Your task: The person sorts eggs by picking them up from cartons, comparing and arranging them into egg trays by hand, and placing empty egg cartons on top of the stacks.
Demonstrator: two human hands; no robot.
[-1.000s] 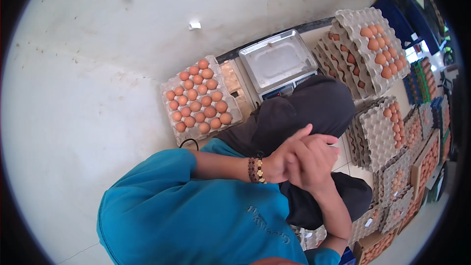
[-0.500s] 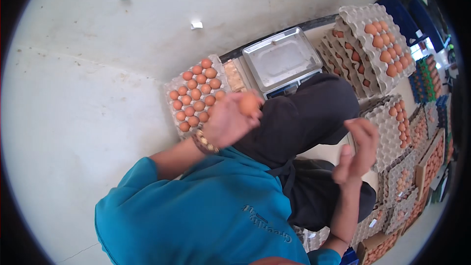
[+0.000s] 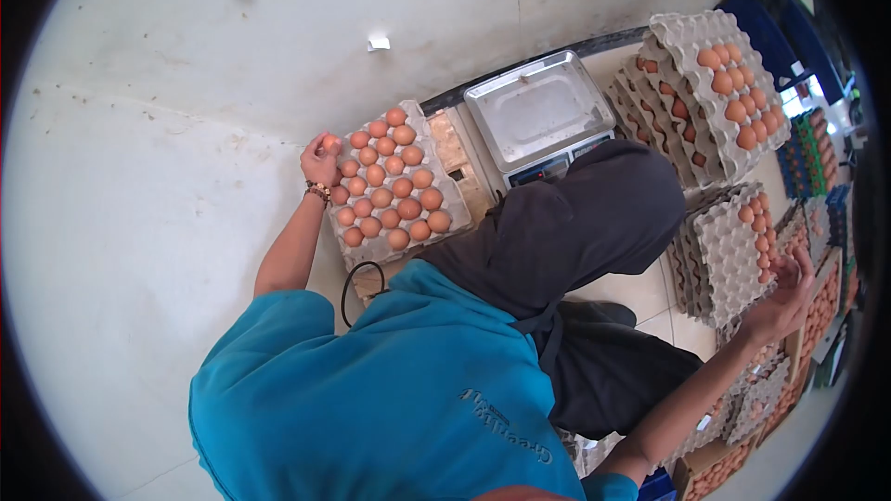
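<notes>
My left hand (image 3: pixel 320 165), with a bracelet at the wrist, is closed around a brown egg (image 3: pixel 330 143). It is at the upper left edge of a cardboard egg tray (image 3: pixel 429 150) that holds many brown eggs. My right hand (image 3: pixel 784 301) reaches out to the right, fingers curved and apart. Its fingertips are beside a row of brown eggs (image 3: pixel 763 239) on another stacked egg tray (image 3: pixel 729 250); whether they touch an egg I cannot tell.
A weighing scale with a metal pan (image 3: pixel 540 111) stands beside the left tray. Tall stacks of egg trays (image 3: pixel 691 46) rise beyond my knee (image 3: pixel 613 186). More filled trays (image 3: pixel 821 301) line the right side. A black cable (image 3: pixel 348 292) loops near my left elbow. A wall (image 3: pixel 186 56) borders the left.
My left hand has carried the egg from above my lap leftward to the tray's far edge. My right hand has moved outward to the right, over to the stacked trays.
</notes>
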